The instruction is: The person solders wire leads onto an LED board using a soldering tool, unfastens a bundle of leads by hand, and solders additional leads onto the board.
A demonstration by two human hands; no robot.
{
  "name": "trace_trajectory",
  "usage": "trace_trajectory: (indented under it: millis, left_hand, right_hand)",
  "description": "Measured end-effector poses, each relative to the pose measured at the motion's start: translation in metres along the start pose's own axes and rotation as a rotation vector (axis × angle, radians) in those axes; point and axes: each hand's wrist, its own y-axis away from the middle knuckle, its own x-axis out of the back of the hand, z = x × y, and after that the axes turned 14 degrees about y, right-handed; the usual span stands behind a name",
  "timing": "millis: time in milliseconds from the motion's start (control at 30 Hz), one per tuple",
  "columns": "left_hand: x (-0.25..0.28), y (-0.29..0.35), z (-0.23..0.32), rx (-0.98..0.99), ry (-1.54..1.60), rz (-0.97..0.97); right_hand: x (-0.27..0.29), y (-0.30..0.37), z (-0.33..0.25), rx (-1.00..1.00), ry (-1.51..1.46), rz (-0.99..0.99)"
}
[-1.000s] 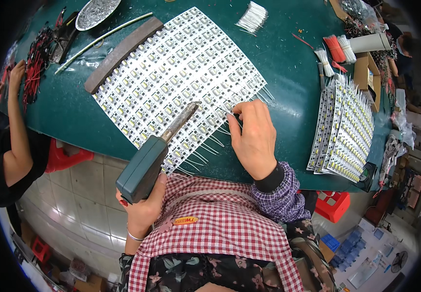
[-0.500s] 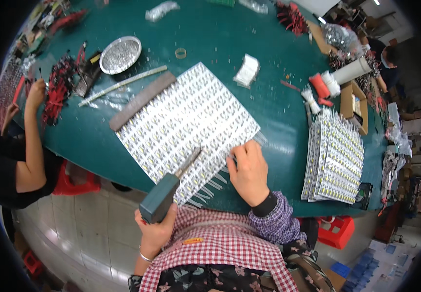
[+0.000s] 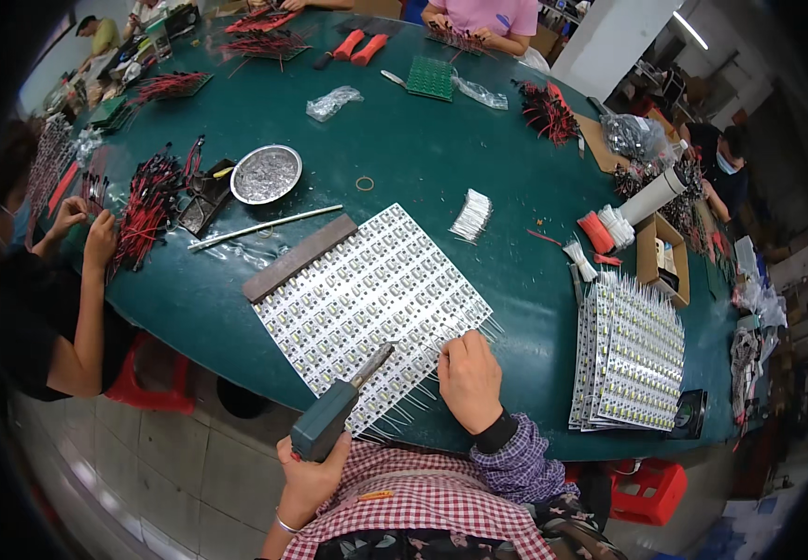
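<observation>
My left hand (image 3: 313,478) is wrapped round the handle of a dark green soldering gun (image 3: 326,420). Its metal tip points up and to the right, over the white sheet of small circuit boards (image 3: 367,308) in front of me. At the sheet's near right edge, the fingers of my right hand (image 3: 471,381) are pinched together; what is between them is too small to make out. Thin white wires (image 3: 410,403) stick out along that edge. A dark flat bar (image 3: 299,258) lies on the sheet's far left edge.
A stack of similar wired sheets (image 3: 633,359) stands at the right. Beyond my sheet are a bundle of white wires (image 3: 471,216), a metal bowl (image 3: 266,175) and a thin rod (image 3: 264,228). A co-worker's hands (image 3: 96,229) handle red-black wires at the left; other people sit farther off.
The view has tilted up, so more of the far table and other people show. Both hands stay close to the same places on the sheet, with the soldering gun still in my left.
</observation>
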Motion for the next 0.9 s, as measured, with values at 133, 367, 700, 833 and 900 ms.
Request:
trace_trajectory:
  millis: [133, 367, 700, 833, 900]
  left_hand:
    - [0.002, 0.004, -0.002, -0.03, -0.001, 0.008]
    - [0.004, 0.005, -0.007, -0.037, -0.011, 0.04]
    - [0.011, -0.004, -0.01, 0.088, 0.024, 0.052]
    - [0.01, -0.001, -0.01, 0.084, 0.021, 0.089]
    - [0.019, 0.001, -0.022, 0.011, -0.059, 0.149]
  right_hand:
    - [-0.005, 0.001, 0.002, 0.034, 0.072, -0.002]
    - [-0.001, 0.003, 0.014, 0.085, 0.125, -0.069]
    - [0.015, -0.094, 0.084, -0.002, 0.08, 0.074]
    - [-0.055, -0.148, 0.105, 0.141, 0.217, 0.171]
    - [-0.081, -0.153, 0.102, 0.201, 0.295, 0.148]
